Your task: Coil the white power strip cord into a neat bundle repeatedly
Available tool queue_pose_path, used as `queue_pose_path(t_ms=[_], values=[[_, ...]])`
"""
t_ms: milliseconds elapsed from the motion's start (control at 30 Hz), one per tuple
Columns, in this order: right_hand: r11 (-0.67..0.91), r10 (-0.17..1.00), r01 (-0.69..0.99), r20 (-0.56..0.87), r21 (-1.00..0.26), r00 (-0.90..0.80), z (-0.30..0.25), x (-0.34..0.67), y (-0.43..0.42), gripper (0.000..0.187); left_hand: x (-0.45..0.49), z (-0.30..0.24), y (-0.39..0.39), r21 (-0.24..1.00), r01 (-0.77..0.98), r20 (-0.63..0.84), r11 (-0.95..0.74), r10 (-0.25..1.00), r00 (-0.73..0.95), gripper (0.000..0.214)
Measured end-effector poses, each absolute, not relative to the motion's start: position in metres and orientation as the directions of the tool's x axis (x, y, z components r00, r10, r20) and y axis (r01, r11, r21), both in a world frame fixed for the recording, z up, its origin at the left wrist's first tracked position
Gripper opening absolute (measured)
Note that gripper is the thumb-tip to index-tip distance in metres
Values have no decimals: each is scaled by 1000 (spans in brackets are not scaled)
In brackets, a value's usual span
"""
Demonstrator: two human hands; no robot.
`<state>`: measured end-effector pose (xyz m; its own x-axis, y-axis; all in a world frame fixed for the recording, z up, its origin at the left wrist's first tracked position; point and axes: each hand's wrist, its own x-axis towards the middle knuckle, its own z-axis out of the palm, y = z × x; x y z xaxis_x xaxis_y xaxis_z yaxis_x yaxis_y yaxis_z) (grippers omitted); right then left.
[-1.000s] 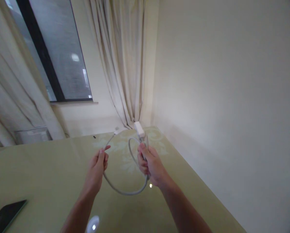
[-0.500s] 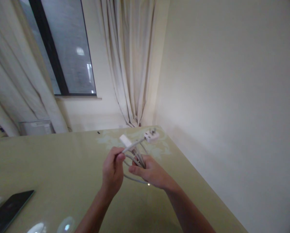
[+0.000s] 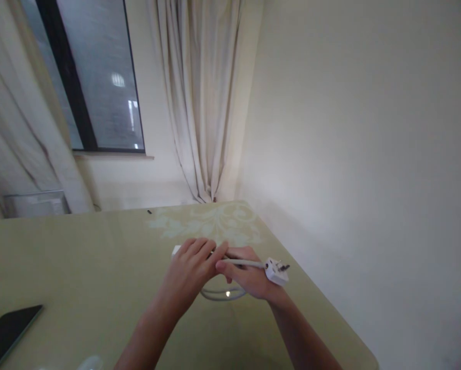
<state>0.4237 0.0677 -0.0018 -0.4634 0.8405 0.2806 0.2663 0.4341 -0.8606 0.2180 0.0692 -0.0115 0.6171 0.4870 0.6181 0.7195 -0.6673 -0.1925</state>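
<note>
A pale grey power cord is bundled in loops between my two hands above the table. My left hand is closed over the bundle from the left, its fingers reaching across to the other hand. My right hand grips the cord too, thumb pressed toward the left fingers. The white plug sticks out to the right over my right wrist, its prongs pointing right. A white end piece shows behind my left hand, mostly covered. The middle of the bundle is hidden by my fingers.
A dark tablet-like slab lies on the greenish table at the lower left. A small black object sits near the far edge. The wall runs along the right side; curtains hang behind.
The hands have come together, the left turning palm-down over the bundle. The plug has swung from the far side to the right, over my right wrist.
</note>
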Motion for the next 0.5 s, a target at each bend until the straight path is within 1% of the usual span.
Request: queue_pose_path(t_ms=[33,100,133,167,267,300,367,400,433,500], values=[[430,845,277,276,-859,-458,-3,426,65,49,221,-12,68,-179,749,557,-638,562,611,25],[455,855,303,315,-838,-413,-9,430,57,37,227,-13,66,-128,797,418,-591,696,583,11],[470,863,330,348,-819,-367,-15,432,52,33,229,-13,66,-99,817,351,-568,748,563,9],[477,873,372,380,-796,-306,-24,433,46,34,229,-13,65,-70,835,296,-545,788,539,11],[426,896,541,423,-726,-139,-57,445,27,64,223,-8,66,7,879,202,-476,862,465,18],[401,904,580,409,-709,-125,-68,452,21,73,219,-6,66,26,890,194,-456,875,443,19],[383,918,622,359,-683,-170,-83,472,13,86,212,-3,67,53,903,200,-426,891,408,20],[378,922,631,339,-678,-188,-85,484,11,85,209,-3,67,61,907,215,-416,893,395,20],[372,924,633,336,-678,-184,-83,496,9,77,208,-3,67,65,908,233,-414,891,390,20],[358,916,629,390,-690,-94,-68,515,7,47,209,-6,68,57,899,262,-433,876,405,20]])
